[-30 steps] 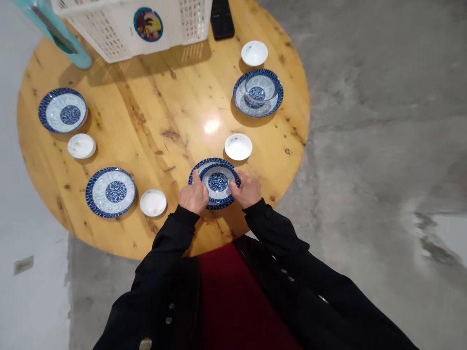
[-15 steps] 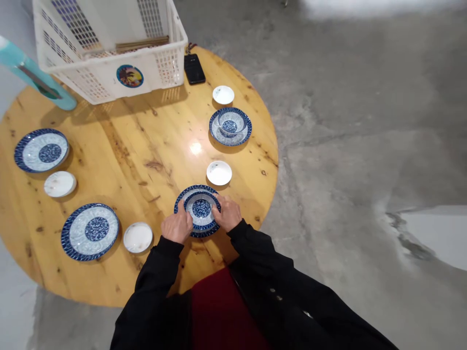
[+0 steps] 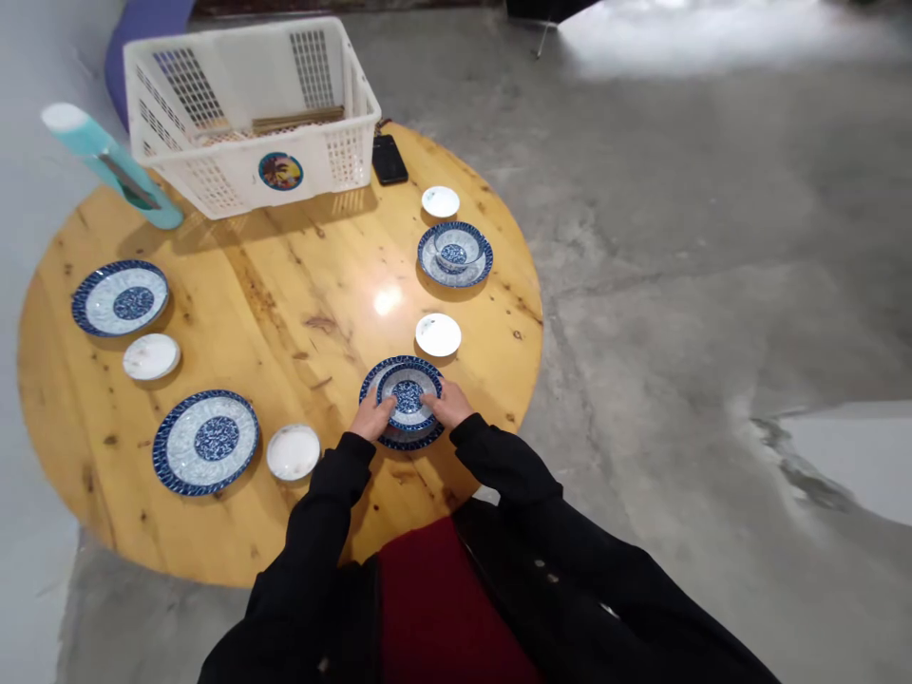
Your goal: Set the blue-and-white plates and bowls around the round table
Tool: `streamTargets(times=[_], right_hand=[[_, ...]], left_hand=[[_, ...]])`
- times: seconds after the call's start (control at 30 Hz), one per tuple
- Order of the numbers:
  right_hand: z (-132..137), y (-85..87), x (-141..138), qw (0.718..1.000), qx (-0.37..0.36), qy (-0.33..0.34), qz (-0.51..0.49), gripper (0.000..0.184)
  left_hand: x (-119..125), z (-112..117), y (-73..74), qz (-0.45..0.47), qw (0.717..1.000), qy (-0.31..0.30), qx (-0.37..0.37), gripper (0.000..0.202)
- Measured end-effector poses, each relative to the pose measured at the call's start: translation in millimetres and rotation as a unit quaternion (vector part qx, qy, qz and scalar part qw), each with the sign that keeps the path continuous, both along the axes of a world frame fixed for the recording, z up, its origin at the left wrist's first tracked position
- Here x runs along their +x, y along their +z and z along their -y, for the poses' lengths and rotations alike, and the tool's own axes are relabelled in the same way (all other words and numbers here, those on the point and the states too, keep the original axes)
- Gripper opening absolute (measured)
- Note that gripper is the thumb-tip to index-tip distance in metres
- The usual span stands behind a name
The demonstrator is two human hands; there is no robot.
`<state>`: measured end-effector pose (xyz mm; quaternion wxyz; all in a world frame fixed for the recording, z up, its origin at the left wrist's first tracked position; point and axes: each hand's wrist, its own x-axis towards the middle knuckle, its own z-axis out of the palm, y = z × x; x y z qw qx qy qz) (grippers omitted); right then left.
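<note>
Nearest to us, our dark sleeves run up to the near edge of the round wooden table, where both hands meet at one setting. The left hand and the right hand have each drawn a little back from where they lay a second ago: they then covered more of the blue-patterned bowl, and now only the fingertips meet its near rim, one hand on each side. The fingers of each hand lie close together; we cannot tell whether they pinch the rim or merely rest against it. The bowl itself has not shifted: it stands upright on the blue-rimmed plate, slightly toward the plate's far side, so we judge it set down and only being steadied. Just beyond sits a small white dish, and to the left another white dish lies beside a bare plate. Farther off, a second bowl stands on its own plate. Our view has also lifted, so the white basket and the black phone beside it now show whole at the far edge.
</note>
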<state>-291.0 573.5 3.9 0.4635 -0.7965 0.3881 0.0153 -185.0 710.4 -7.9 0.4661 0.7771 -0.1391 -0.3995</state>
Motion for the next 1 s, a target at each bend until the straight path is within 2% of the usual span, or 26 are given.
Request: streamTargets(times=[0.1, 0.17, 0.33, 0.4, 0.53, 0.67, 0.83, 0.9, 1.0], right_hand=[[-9.3, 0.8, -2.6, 0.994, 0.051, -0.059, 0.077, 0.034], [-20.9, 7.2, -9.4, 0.987, 0.083, -0.08, 0.116, 0.034], [-68.4, 35.1, -43.2, 0.958, 0.185, -0.125, 0.179, 0.032], [-89.8, 46.5, -60.7, 0.949, 0.198, -0.141, 0.201, 0.035], [-124.7, 61.4, -96.1, 0.946, 0.175, -0.189, 0.195, 0.039], [-141.8, 60.2, -126.5, 0.938, 0.19, -0.238, 0.165, 0.037], [-132.9, 46.3, -157.2, 0.927, 0.214, -0.26, 0.164, 0.032], [-118.7, 42.6, -172.5, 0.926, 0.215, -0.26, 0.169, 0.03], [-86.6, 41.4, -204.3, 0.934, 0.195, -0.246, 0.17, 0.029]], left_hand=[[-3.9, -7.9, 10.4, -0.046, 0.999, -0.002, -0.006, 0.041], [-6.9, -19.2, 21.0, -0.043, 0.998, -0.019, -0.035, 0.043], [-18.0, -55.1, 46.0, 0.037, 0.989, -0.086, -0.111, 0.048], [-27.4, -68.2, 52.1, 0.044, 0.984, -0.119, -0.122, 0.046], [-55.4, -88.8, 53.8, 0.01, 0.976, -0.177, -0.127, 0.046], [-85.8, -99.5, 43.9, -0.046, 0.973, -0.183, -0.132, 0.045], [-117.0, -90.7, 34.3, -0.07, 0.973, -0.177, -0.129, 0.045], [-130.9, -76.1, 33.9, -0.063, 0.974, -0.181, -0.124, 0.043], [-159.2, -40.8, 35.0, -0.048, 0.973, -0.189, -0.124, 0.041]])
